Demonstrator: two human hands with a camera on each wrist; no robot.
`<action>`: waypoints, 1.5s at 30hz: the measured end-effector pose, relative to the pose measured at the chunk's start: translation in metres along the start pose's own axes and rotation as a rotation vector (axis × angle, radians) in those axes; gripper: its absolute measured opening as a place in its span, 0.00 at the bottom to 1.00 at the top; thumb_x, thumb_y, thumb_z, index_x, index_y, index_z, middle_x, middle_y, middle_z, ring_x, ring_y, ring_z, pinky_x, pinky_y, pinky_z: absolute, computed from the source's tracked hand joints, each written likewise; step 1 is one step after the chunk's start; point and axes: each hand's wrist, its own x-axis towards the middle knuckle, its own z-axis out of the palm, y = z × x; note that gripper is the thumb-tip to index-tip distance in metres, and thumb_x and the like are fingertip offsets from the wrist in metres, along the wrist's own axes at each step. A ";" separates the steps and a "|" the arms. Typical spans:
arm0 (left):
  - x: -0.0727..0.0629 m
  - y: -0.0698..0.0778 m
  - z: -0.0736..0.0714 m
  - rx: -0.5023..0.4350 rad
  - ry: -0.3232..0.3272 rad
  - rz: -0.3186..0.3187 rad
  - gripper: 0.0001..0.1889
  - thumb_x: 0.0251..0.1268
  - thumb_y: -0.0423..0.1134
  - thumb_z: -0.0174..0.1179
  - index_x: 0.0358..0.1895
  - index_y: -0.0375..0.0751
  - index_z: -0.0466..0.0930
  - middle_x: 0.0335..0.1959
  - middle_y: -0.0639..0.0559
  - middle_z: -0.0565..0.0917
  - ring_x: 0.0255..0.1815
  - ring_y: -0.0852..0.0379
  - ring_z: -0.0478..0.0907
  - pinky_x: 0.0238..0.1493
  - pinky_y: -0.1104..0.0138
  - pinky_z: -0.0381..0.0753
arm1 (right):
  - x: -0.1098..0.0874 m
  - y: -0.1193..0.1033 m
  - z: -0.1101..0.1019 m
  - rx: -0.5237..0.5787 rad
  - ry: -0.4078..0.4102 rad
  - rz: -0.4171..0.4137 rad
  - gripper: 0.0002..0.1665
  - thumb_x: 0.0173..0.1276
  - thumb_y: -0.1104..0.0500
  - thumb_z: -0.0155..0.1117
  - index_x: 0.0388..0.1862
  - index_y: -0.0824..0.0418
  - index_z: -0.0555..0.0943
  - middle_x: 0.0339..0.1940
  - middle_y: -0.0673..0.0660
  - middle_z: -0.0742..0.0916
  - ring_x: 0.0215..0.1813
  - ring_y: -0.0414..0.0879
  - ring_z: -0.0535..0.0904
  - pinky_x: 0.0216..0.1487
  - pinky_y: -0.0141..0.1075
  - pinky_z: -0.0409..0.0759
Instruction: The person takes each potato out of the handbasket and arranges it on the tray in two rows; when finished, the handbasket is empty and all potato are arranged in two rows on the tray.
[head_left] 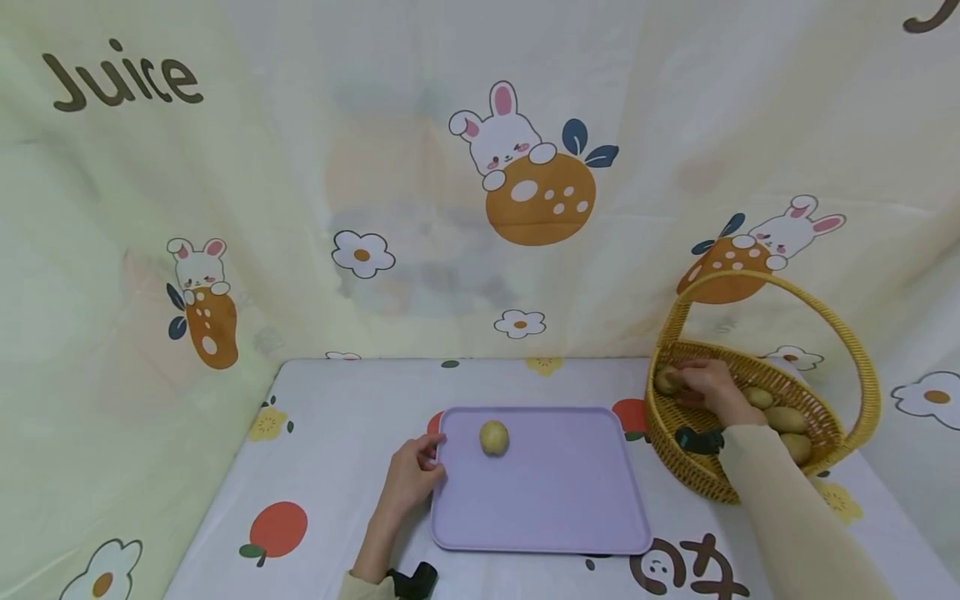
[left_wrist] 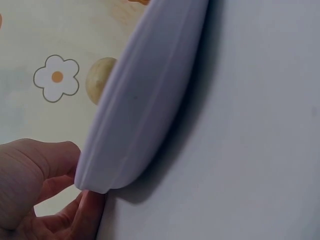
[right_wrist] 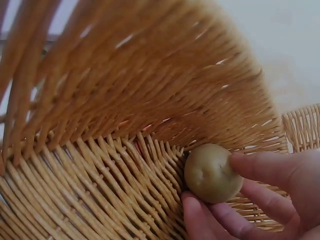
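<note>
Inside the wicker basket [head_left: 757,358], my right hand [head_left: 712,387] pinches a small round potato [right_wrist: 213,173] between thumb and fingers, close to the woven wall. My left hand [head_left: 412,479] holds the left edge of a lilac tray [head_left: 540,492], with the thumb at the rim and fingers beneath it in the left wrist view. One potato [head_left: 494,437] lies on the tray near its far left corner. Several more potatoes [head_left: 786,419] rest in the basket to the right of my right hand.
The basket's tall arched handle [head_left: 862,375] rises above it, to the right of the tray. A white tablecloth [head_left: 345,400] with printed fruit covers the table. Behind hangs a curtain [head_left: 420,317] with printed rabbits and flowers.
</note>
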 end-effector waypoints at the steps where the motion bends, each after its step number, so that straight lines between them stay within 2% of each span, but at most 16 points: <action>1: 0.000 0.000 0.000 -0.001 0.004 0.003 0.23 0.45 0.22 0.62 0.51 0.31 0.82 0.32 0.46 0.77 0.27 0.61 0.74 0.29 0.72 0.74 | 0.000 0.000 0.000 0.002 -0.002 0.001 0.33 0.72 0.60 0.57 0.68 0.79 0.62 0.30 0.46 0.82 0.33 0.44 0.82 0.42 0.43 0.84; 5: 0.000 -0.001 0.000 0.001 0.008 0.011 0.23 0.45 0.22 0.61 0.51 0.32 0.83 0.32 0.46 0.76 0.28 0.61 0.74 0.29 0.72 0.75 | 0.000 0.002 -0.001 0.008 -0.007 -0.005 0.34 0.71 0.60 0.58 0.68 0.79 0.62 0.31 0.45 0.81 0.34 0.43 0.82 0.43 0.42 0.83; 9: 0.001 -0.001 0.000 0.003 -0.004 -0.012 0.23 0.46 0.23 0.62 0.52 0.33 0.83 0.32 0.47 0.76 0.29 0.60 0.75 0.30 0.72 0.75 | 0.000 0.004 -0.004 0.041 -0.021 -0.007 0.35 0.71 0.60 0.58 0.69 0.78 0.62 0.30 0.44 0.81 0.33 0.43 0.83 0.41 0.40 0.84; 15: 0.001 -0.002 0.000 0.004 -0.006 -0.013 0.23 0.46 0.23 0.62 0.52 0.33 0.83 0.32 0.47 0.76 0.29 0.60 0.75 0.31 0.72 0.75 | -0.001 0.006 -0.009 0.111 -0.075 -0.019 0.33 0.71 0.61 0.58 0.68 0.78 0.63 0.30 0.44 0.83 0.30 0.43 0.84 0.38 0.37 0.84; 25: 0.002 -0.002 0.002 0.008 -0.002 -0.015 0.23 0.46 0.23 0.62 0.52 0.33 0.83 0.32 0.47 0.76 0.29 0.59 0.75 0.30 0.72 0.75 | -0.010 0.004 -0.015 0.187 -0.140 -0.016 0.33 0.72 0.61 0.59 0.69 0.75 0.62 0.31 0.46 0.85 0.31 0.44 0.85 0.40 0.38 0.84; 35: 0.002 -0.002 0.002 0.024 -0.004 -0.024 0.24 0.46 0.23 0.62 0.52 0.33 0.83 0.32 0.47 0.76 0.28 0.60 0.74 0.29 0.72 0.74 | -0.024 0.000 -0.010 0.123 -0.115 -0.039 0.39 0.72 0.57 0.61 0.71 0.77 0.59 0.32 0.46 0.84 0.32 0.43 0.85 0.37 0.35 0.84; 45: 0.001 -0.001 0.003 0.018 -0.004 -0.027 0.24 0.46 0.23 0.62 0.52 0.33 0.83 0.33 0.47 0.77 0.28 0.60 0.74 0.30 0.71 0.74 | -0.044 -0.014 -0.005 0.078 -0.071 -0.083 0.39 0.71 0.55 0.62 0.70 0.76 0.62 0.35 0.46 0.83 0.35 0.41 0.85 0.39 0.35 0.84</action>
